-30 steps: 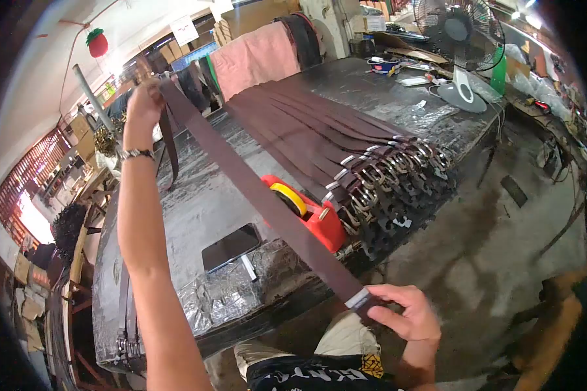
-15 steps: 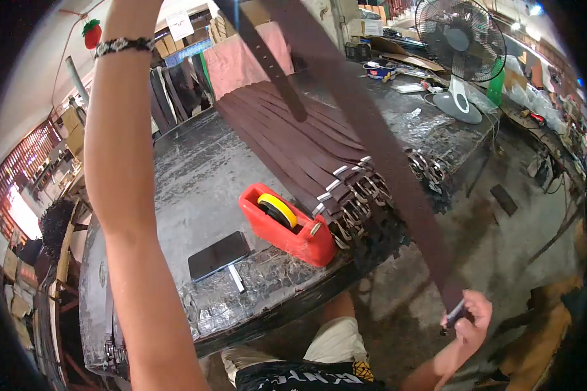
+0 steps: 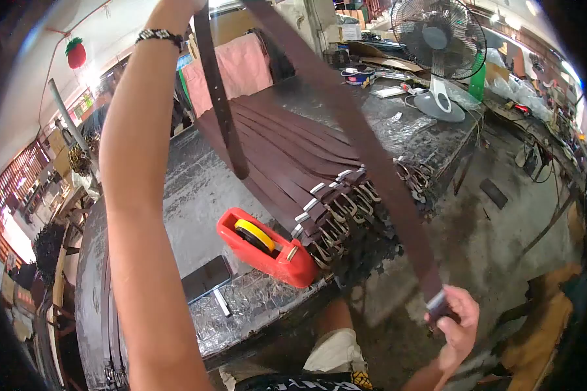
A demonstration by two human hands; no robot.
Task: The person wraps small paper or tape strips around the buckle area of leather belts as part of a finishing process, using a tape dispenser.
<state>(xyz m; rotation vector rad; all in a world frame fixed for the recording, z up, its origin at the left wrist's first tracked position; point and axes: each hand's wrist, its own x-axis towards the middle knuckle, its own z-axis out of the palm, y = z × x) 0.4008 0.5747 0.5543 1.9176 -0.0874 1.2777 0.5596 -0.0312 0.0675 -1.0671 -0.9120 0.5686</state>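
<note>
A dark brown leather belt stretches on a slant between my two raised hands. My right hand, at lower right, is closed on its buckle end, beside a pale band around the strap. Only the edge of my left hand shows at the top, its fingers cut off by the frame; the belt hangs from it. The belt's punched free end dangles beside my left forearm. Beneath, a row of similar brown belts lies on the dark table, with metal buckles bunched at the near edge.
A red tape dispenser with a yellow-cored roll sits near the table's front edge. Left of it lie a smartphone and a small white stick. A fan stands at back right. A pink cloth hangs behind the belts.
My left arm has shifted right in view, and the dangling belt end has swung left and lower. My right hand, still on the buckle end, sits slightly left. The whole view has turned a little.
</note>
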